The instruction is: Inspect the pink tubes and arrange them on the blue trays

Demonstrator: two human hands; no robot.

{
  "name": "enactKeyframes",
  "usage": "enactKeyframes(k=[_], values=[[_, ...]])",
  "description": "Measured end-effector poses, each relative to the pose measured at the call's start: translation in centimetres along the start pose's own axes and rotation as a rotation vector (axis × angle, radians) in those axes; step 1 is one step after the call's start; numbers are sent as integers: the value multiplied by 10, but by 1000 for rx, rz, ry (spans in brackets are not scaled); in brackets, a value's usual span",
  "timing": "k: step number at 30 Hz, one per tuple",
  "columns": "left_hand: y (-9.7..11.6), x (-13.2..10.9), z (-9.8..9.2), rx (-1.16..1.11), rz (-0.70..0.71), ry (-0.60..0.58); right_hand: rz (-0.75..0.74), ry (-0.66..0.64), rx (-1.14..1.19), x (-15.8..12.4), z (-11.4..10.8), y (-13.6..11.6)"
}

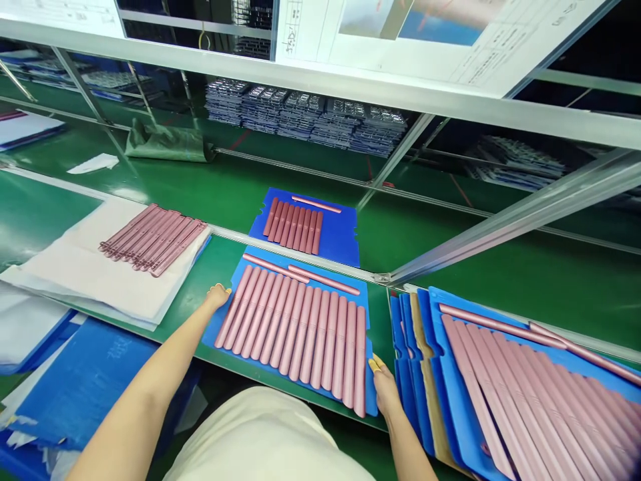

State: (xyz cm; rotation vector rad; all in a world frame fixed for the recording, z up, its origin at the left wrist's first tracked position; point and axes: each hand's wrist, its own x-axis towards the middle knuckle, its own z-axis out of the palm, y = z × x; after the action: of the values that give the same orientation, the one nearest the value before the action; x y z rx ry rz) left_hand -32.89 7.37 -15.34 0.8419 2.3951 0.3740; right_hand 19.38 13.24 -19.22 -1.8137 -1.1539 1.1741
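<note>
A blue plastic sheet [295, 259] lies on the green bench in front of me. Across it runs a row of pink strips [295, 327], side by side, with two more strips [324, 280] set crosswise along the far edge. My left hand [219, 295] grips the sheet's left edge near its far corner, fingers closed. At the lower right edge, my right hand [383, 381] pinches the sheet near its near corner. Yellow finger covers show on the fingertips of both hands. Neither hand touches the strips.
Right of me, blue sheets lean in a stack [425, 361], with pink strips [541, 381] on the front one. White paper [65, 257] at left bears pink parts [155, 239]. Beyond the metal rail [300, 252] lies another loaded blue sheet [340, 234]. A slanted post [481, 220] rises at right.
</note>
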Motion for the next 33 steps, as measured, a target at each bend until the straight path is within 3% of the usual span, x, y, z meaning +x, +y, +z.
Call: enactKeyframes(k=[3, 7, 12, 15, 21, 26, 28, 30, 33], values=[[-11, -8, -3, -74, 83, 0, 8, 44, -29, 4, -1, -1], [-46, -30, -2, -157, 201, 97, -10, 88, -88, 4, -1, 0], [-97, -81, 13, -192, 278, 325, -23, 80, -180, -3, -5, 3], [-109, -116, 26, -168, 348, 421, -37, 72, -261, -6, -6, 3], [-90, -155, 41, -68, 507, 407, -120, 135, -568, -18, 1, -12], [-77, -141, 32, -8, 544, 373, -412, 196, -821, -47, 26, -53], [-66, -123, 22, 5, 572, 340, -598, 86, -877, -63, 49, -71], [-47, -100, 12, 52, 646, 279, -822, -122, -912, -81, 81, -87], [-12, -65, 5, 240, 869, 153, -1045, -400, -917, -114, 140, -101]])
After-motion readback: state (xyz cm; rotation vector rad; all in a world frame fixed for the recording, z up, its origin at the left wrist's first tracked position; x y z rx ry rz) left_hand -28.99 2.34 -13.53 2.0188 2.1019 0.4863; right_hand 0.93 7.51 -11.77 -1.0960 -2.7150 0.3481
